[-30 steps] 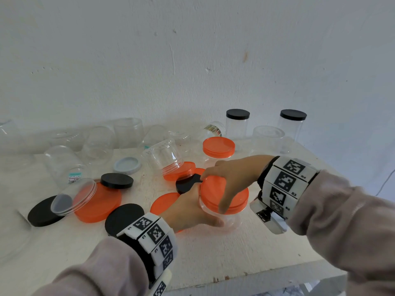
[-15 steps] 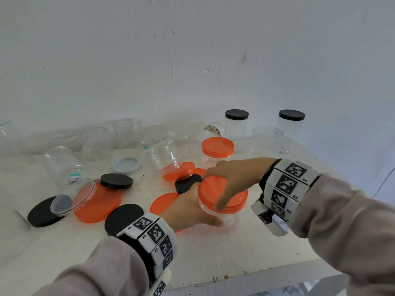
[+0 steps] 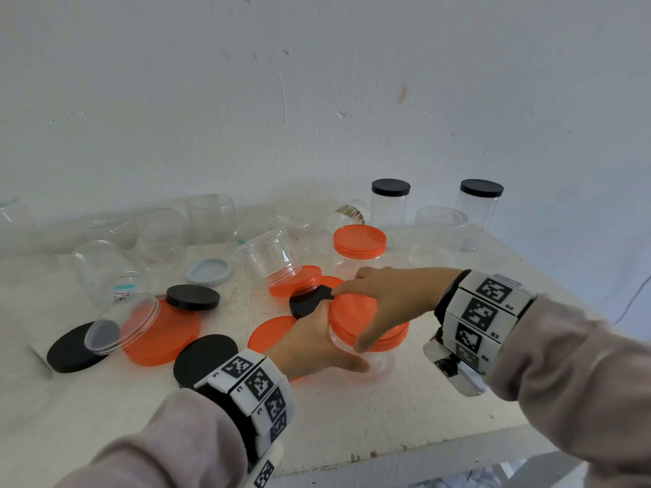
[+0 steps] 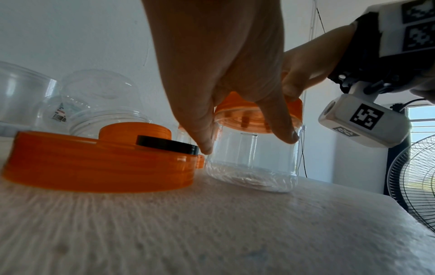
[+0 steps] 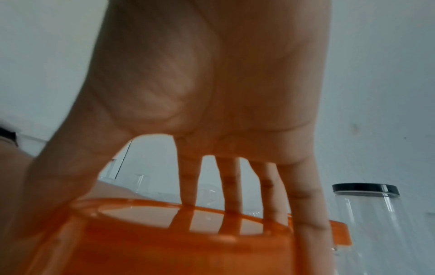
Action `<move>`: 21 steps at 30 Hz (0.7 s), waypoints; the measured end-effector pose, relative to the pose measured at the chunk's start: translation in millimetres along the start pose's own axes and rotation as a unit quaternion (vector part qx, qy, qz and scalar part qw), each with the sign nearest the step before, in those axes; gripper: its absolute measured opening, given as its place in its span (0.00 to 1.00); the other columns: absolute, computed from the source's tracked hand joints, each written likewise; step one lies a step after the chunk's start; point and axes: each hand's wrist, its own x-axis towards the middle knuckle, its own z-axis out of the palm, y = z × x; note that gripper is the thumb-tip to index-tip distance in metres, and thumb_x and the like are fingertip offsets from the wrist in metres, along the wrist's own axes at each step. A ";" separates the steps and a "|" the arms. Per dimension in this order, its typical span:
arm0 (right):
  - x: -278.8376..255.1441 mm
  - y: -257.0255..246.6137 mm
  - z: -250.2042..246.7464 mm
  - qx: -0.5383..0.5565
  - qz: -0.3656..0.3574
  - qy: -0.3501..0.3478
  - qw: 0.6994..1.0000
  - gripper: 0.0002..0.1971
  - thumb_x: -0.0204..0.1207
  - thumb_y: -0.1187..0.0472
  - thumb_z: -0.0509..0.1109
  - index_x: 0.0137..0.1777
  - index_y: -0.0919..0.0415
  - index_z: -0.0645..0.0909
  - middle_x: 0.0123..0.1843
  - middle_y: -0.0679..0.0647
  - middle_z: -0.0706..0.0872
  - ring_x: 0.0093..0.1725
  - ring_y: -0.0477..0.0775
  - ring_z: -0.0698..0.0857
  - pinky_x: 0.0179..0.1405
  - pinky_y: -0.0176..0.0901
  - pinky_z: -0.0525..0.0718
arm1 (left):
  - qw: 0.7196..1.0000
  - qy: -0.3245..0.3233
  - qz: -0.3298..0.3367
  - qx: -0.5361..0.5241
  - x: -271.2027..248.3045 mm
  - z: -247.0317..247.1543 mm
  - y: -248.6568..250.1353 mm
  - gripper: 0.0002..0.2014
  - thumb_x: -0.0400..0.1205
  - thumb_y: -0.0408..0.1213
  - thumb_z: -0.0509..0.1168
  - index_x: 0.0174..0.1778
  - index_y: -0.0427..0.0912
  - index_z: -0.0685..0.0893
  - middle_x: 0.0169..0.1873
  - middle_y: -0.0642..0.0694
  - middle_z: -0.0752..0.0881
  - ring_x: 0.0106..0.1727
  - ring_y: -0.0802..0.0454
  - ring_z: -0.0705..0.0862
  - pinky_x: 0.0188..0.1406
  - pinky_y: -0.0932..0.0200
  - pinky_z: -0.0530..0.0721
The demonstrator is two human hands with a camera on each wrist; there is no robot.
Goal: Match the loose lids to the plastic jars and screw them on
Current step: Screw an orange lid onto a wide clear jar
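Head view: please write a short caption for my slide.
Left hand steadies a clear jar while right hand grips its orange lid among loose lids on the table.

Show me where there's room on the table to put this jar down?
Bare wood lies along the table's near edge, in front of both hands, and rightward past the right wrist. Left and middle are crowded with orange lids, black lids and empty jars.

Pale grey-pink sleeves [image 3: 158,449] cover both arms; each wrist wears a white band [image 3: 257,385] of black square-patterned tags over black.
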 end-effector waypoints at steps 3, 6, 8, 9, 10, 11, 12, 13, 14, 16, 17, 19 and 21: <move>-1.3 2.2 9.3 0.005 0.004 0.019 1.000 0.46 0.66 0.29 0.70 0.81 0.30 0.50 0.75 0.45 0.62 0.74 0.55 0.61 0.69 0.58 0.71 | 1.000 -0.001 0.007 -0.013 0.9 -0.4 -1.8 0.54 0.62 0.46 0.84 0.80 0.50 0.59 0.71 0.56 0.75 0.71 0.55 0.75 0.74 0.51 0.75; -2.9 2.4 19.5 0.011 0.004 0.050 0.999 0.45 0.68 0.28 0.66 0.82 0.32 0.49 0.76 0.47 0.62 0.74 0.55 0.59 0.67 0.58 0.73 | 1.000 0.002 0.013 -0.010 1.1 0.0 -2.8 0.52 0.62 0.47 0.84 0.78 0.51 0.61 0.69 0.56 0.76 0.69 0.56 0.76 0.70 0.56 0.76; -3.3 2.0 25.0 0.008 0.005 0.071 0.997 0.44 0.69 0.28 0.64 0.82 0.34 0.49 0.76 0.48 0.62 0.73 0.56 0.59 0.66 0.57 0.73 | 1.000 0.007 0.021 -0.013 1.4 0.6 -3.7 0.52 0.61 0.47 0.84 0.77 0.52 0.62 0.67 0.58 0.77 0.68 0.58 0.77 0.66 0.60 0.77; -3.4 1.6 27.7 0.007 0.007 0.081 0.997 0.43 0.70 0.28 0.63 0.82 0.34 0.48 0.76 0.49 0.62 0.73 0.57 0.59 0.66 0.56 0.73 | 1.000 0.010 0.024 -0.016 1.6 1.1 -3.9 0.51 0.61 0.46 0.85 0.77 0.53 0.63 0.66 0.59 0.77 0.67 0.59 0.77 0.64 0.62 0.77; -3.4 0.7 30.7 0.004 0.008 0.091 0.996 0.43 0.71 0.28 0.63 0.83 0.35 0.48 0.76 0.50 0.62 0.73 0.58 0.59 0.66 0.56 0.73 | 0.999 0.013 0.027 -0.016 1.5 1.6 -3.8 0.51 0.61 0.46 0.85 0.76 0.53 0.63 0.65 0.60 0.78 0.66 0.60 0.77 0.62 0.65 0.77; -3.6 -0.5 34.1 -0.001 0.010 0.103 0.995 0.42 0.72 0.29 0.61 0.83 0.36 0.48 0.76 0.51 0.62 0.73 0.59 0.59 0.66 0.56 0.72 | 0.999 0.017 0.028 -0.012 1.8 2.1 -3.7 0.50 0.60 0.46 0.85 0.76 0.53 0.64 0.65 0.60 0.78 0.66 0.60 0.77 0.61 0.65 0.77; -3.9 -2.0 37.7 -0.008 0.012 0.116 0.993 0.42 0.72 0.29 0.60 0.83 0.38 0.49 0.76 0.53 0.62 0.73 0.61 0.59 0.67 0.56 0.72 | 0.999 0.020 0.029 -0.007 2.0 2.5 -3.4 0.50 0.60 0.47 0.85 0.76 0.53 0.65 0.65 0.60 0.78 0.66 0.60 0.77 0.62 0.63 0.78; -4.3 -3.4 41.0 -0.014 0.015 0.130 0.991 0.41 0.73 0.30 0.59 0.84 0.39 0.49 0.76 0.54 0.62 0.72 0.62 0.59 0.67 0.56 0.72 | 0.999 0.022 0.029 -0.003 2.1 2.9 -3.2 0.50 0.60 0.47 0.85 0.76 0.52 0.65 0.65 0.59 0.79 0.66 0.59 0.78 0.65 0.59 0.79; -4.7 -4.6 43.7 -0.017 0.018 0.144 0.989 0.41 0.73 0.30 0.58 0.84 0.40 0.49 0.75 0.55 0.62 0.71 0.62 0.60 0.68 0.56 0.72 | 0.999 0.024 0.029 0.001 1.9 3.0 -2.7 0.50 0.60 0.47 0.85 0.76 0.52 0.65 0.65 0.59 0.79 0.67 0.58 0.78 0.67 0.56 0.79; -5.4 -6.7 47.0 -0.012 0.025 0.165 0.986 0.40 0.73 0.31 0.57 0.84 0.42 0.51 0.74 0.56 0.64 0.69 0.63 0.61 0.67 0.56 0.72 | 0.999 0.028 0.029 0.005 1.4 3.0 -1.7 0.49 0.61 0.46 0.85 0.75 0.51 0.66 0.64 0.59 0.80 0.66 0.58 0.79 0.68 0.55 0.79; -5.9 -7.5 48.2 -0.010 0.030 0.171 0.985 0.41 0.73 0.31 0.57 0.84 0.42 0.51 0.73 0.57 0.64 0.68 0.63 0.62 0.66 0.56 0.73 | 0.999 0.029 0.030 0.007 1.2 3.2 -1.4 0.48 0.61 0.46 0.85 0.75 0.51 0.66 0.63 0.59 0.80 0.65 0.58 0.79 0.67 0.56 0.79; -6.3 -9.5 50.9 -0.014 0.043 0.181 0.982 0.41 0.71 0.29 0.54 0.83 0.43 0.52 0.73 0.58 0.65 0.66 0.63 0.63 0.65 0.56 0.74 | 0.999 0.030 0.033 0.012 1.1 3.3 -0.9 0.47 0.61 0.45 0.85 0.74 0.52 0.67 0.62 0.60 0.80 0.64 0.60 0.79 0.65 0.59 0.80; -6.1 -11.5 54.2 -0.017 0.057 0.192 0.980 0.42 0.70 0.29 0.52 0.83 0.44 0.52 0.72 0.59 0.65 0.66 0.64 0.64 0.63 0.56 0.74 | 0.999 0.032 0.033 0.019 0.5 3.0 0.0 0.46 0.61 0.46 0.85 0.73 0.53 0.67 0.60 0.62 0.80 0.61 0.63 0.79 0.59 0.65 0.79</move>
